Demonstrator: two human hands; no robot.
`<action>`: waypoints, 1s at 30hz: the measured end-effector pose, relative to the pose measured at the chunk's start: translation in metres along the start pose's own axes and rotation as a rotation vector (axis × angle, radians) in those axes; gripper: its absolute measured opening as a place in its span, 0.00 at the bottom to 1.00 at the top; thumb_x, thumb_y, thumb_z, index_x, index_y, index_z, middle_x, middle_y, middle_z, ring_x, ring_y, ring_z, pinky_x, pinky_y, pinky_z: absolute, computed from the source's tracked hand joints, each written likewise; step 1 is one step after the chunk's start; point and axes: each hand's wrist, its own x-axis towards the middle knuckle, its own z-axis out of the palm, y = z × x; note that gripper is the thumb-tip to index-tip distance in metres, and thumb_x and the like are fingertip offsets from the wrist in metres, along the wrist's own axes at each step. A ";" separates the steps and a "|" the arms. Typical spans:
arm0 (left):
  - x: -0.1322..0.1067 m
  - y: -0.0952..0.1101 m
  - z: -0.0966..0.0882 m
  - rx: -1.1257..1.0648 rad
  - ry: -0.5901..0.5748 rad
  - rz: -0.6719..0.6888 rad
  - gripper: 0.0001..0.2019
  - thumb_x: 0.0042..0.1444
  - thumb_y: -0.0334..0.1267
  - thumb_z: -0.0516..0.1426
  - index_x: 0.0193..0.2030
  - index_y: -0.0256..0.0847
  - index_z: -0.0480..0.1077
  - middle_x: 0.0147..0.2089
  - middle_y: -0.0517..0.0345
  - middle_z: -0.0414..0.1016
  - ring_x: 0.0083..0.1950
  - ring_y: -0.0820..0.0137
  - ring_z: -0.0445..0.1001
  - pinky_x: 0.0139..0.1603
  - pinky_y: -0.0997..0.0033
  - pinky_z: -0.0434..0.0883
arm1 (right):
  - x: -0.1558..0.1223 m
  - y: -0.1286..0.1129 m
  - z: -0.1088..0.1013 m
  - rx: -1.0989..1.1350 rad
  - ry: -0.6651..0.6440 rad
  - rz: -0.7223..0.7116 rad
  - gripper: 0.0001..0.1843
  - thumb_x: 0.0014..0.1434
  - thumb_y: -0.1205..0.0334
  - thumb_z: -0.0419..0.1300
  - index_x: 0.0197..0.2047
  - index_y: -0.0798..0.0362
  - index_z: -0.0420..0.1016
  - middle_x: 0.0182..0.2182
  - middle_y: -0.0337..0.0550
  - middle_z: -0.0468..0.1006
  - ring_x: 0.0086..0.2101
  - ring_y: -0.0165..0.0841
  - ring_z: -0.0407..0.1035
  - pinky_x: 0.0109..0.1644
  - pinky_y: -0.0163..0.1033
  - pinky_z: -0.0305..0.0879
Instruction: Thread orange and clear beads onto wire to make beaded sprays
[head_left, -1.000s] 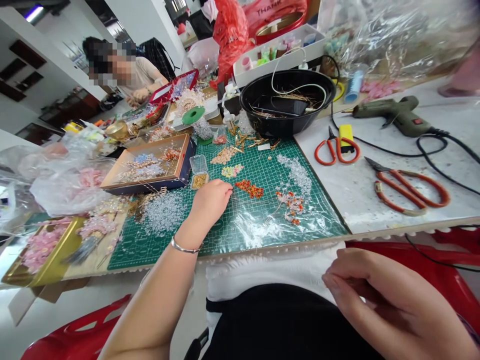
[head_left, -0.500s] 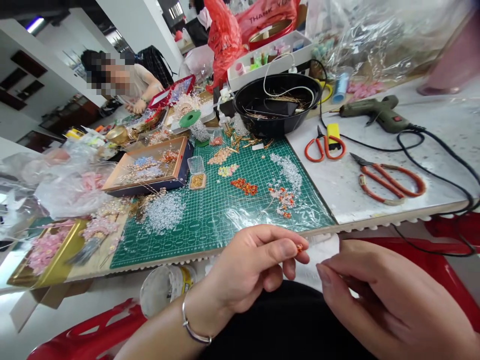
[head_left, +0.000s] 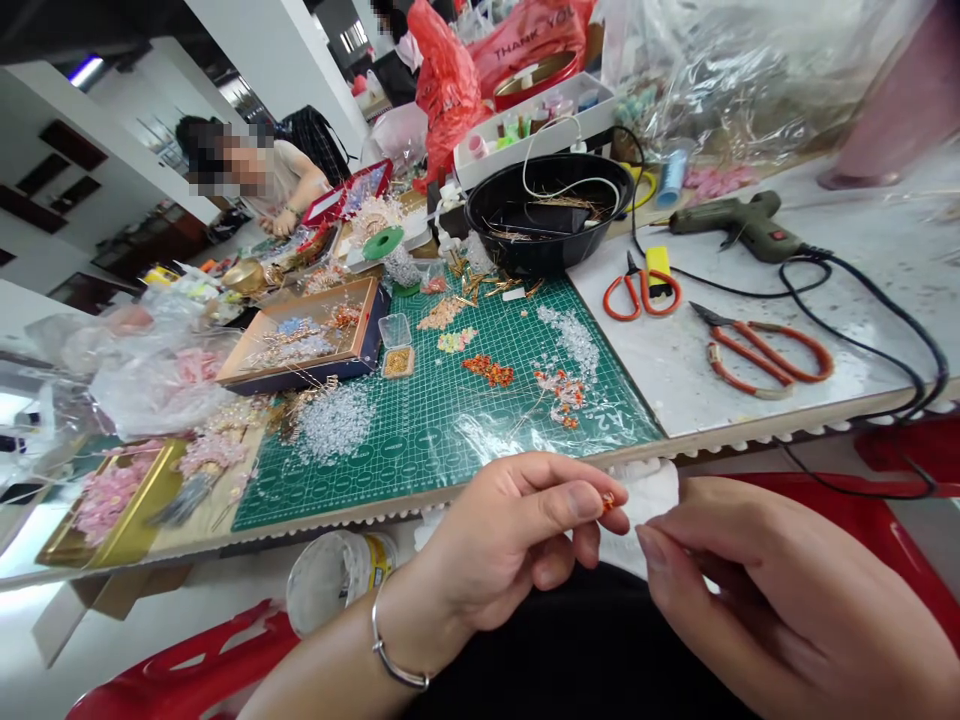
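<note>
1. The right hand (head_left: 780,585) has thumb and forefinger drawn together in a pinch; I cannot tell whether anything thin lies between them.
2. Just beside it, the left hand (head_left: 525,530) grips a small orange bead (head_left: 608,502) at its fingertips, in front of the table's edge.
3. Beyond, a green mat (head_left: 420,465) bears clear beads (head_left: 335,420) and a pile of orange beads (head_left: 489,371).
4. Pliers (head_left: 763,354) lie right of the mat.
5. Farther back stands a black bowl (head_left: 540,255).
6. Farthest, a person (head_left: 289,180) sits working.
</note>
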 end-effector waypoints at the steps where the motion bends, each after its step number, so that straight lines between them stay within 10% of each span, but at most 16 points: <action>1: 0.000 0.000 0.000 0.001 0.000 0.003 0.13 0.48 0.41 0.72 0.34 0.34 0.79 0.30 0.55 0.77 0.24 0.81 0.68 0.15 0.85 0.51 | -0.001 -0.001 0.000 -0.007 0.008 -0.003 0.12 0.61 0.72 0.55 0.29 0.48 0.63 0.18 0.33 0.73 0.16 0.24 0.66 0.19 0.29 0.62; 11: -0.008 0.001 -0.004 0.388 0.000 0.127 0.14 0.57 0.46 0.67 0.45 0.38 0.82 0.26 0.60 0.75 0.18 0.83 0.60 0.17 0.81 0.54 | -0.005 -0.002 0.006 -0.008 0.136 -0.058 0.08 0.64 0.73 0.55 0.38 0.50 0.69 0.23 0.36 0.80 0.21 0.26 0.72 0.26 0.30 0.69; 20: -0.025 0.008 -0.004 1.400 0.156 0.966 0.05 0.63 0.28 0.60 0.42 0.38 0.77 0.39 0.53 0.84 0.42 0.70 0.80 0.47 0.71 0.73 | -0.011 0.004 0.019 0.213 0.026 0.132 0.05 0.69 0.68 0.55 0.44 0.48 0.68 0.29 0.36 0.81 0.27 0.29 0.78 0.29 0.30 0.75; 30: -0.023 0.013 -0.009 1.765 0.008 1.071 0.09 0.64 0.31 0.54 0.37 0.37 0.75 0.34 0.50 0.81 0.34 0.67 0.74 0.39 0.68 0.71 | -0.001 0.006 0.023 0.306 -0.047 0.101 0.06 0.67 0.68 0.55 0.41 0.46 0.68 0.33 0.35 0.80 0.33 0.29 0.79 0.38 0.28 0.78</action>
